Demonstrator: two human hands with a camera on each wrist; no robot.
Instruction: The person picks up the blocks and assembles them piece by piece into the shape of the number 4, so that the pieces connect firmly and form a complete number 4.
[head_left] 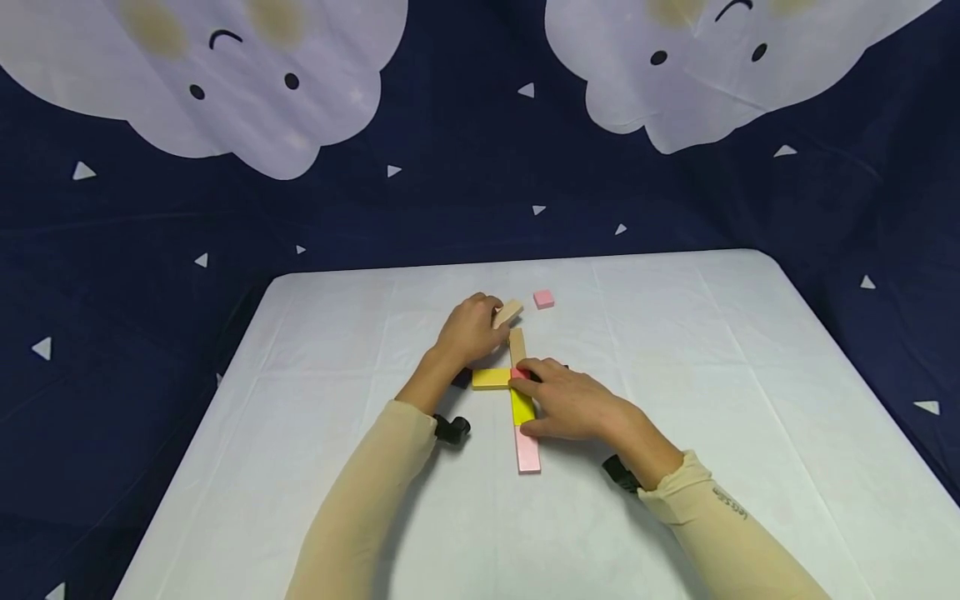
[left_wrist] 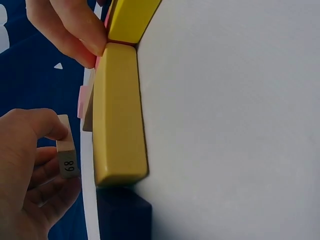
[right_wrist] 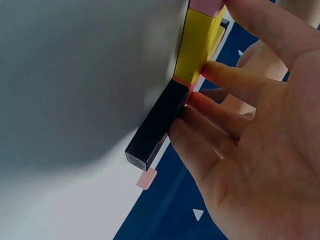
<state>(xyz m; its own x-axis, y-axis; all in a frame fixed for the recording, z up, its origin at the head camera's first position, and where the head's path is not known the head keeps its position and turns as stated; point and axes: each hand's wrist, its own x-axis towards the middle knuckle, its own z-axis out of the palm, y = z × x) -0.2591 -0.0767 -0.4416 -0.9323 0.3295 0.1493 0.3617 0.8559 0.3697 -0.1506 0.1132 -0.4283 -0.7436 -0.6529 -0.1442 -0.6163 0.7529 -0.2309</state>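
Observation:
My left hand (head_left: 471,329) pinches a plain wooden block (head_left: 508,313) with printed digits, raised off the table. Below it lies a cross-like layout of blocks: another plain wooden block (head_left: 517,346) at the far end, a small red block (head_left: 518,374) mostly under fingers, a bright yellow block (head_left: 522,408), then a pink block (head_left: 527,452) nearest me. A darker yellow block (head_left: 491,379) extends left, ending at a dark block (left_wrist: 125,212). A black block (right_wrist: 159,117) extends right. My right hand (head_left: 577,404) rests its extended fingertips along the layout's right side.
A loose small pink block (head_left: 543,298) lies beyond the layout, right of the left hand. White cloth covers the table (head_left: 675,333). Behind hangs a dark blue curtain (head_left: 465,217) with clouds and triangles. Black wrist devices (head_left: 452,430) sit under both wrists.

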